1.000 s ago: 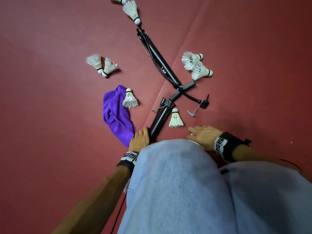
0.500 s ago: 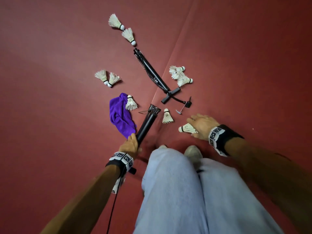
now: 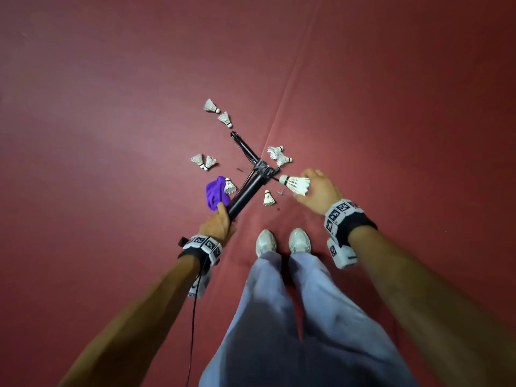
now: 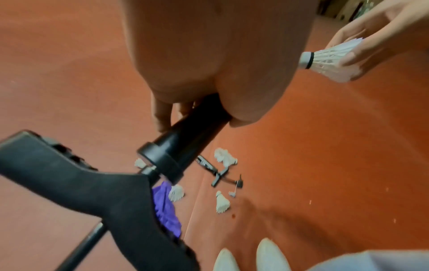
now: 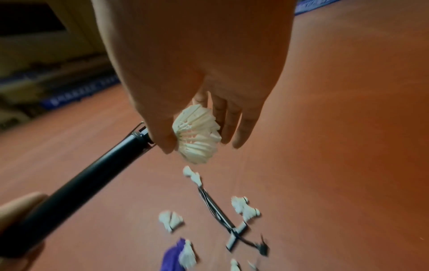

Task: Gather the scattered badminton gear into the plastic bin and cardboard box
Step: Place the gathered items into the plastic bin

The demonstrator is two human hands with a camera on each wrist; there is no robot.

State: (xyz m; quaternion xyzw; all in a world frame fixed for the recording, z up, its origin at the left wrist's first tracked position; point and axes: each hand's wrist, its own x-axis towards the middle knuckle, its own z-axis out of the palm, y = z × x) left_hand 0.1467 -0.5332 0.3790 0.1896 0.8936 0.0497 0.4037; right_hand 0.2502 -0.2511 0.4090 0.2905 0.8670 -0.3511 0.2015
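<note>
My left hand (image 3: 222, 219) grips the lower end of a black pole (image 3: 245, 195), held slanted above the red floor; the left wrist view shows the fingers wrapped round the pole (image 4: 188, 135). My right hand (image 3: 305, 187) pinches a white shuttlecock (image 3: 296, 184) by its feathers, cork pointing left; that shuttlecock (image 5: 197, 135) also shows in the right wrist view. On the floor lie a second black pole (image 3: 243, 148), a purple cloth (image 3: 214, 192) and several shuttlecocks, one (image 3: 268, 198) nearest my feet. No bin or box is in view.
My white shoes (image 3: 282, 243) stand on the red mat just below the scattered gear. A floor seam (image 3: 290, 88) runs up and to the right. A small black clip with a cord (image 4: 239, 182) lies beside the floor pole. Blue boards (image 5: 76, 95) line the far hall edge.
I have risen from a crouch to standing. My left hand lifted the black pole off the floor. My right hand picked a shuttlecock up from the floor and raised it.
</note>
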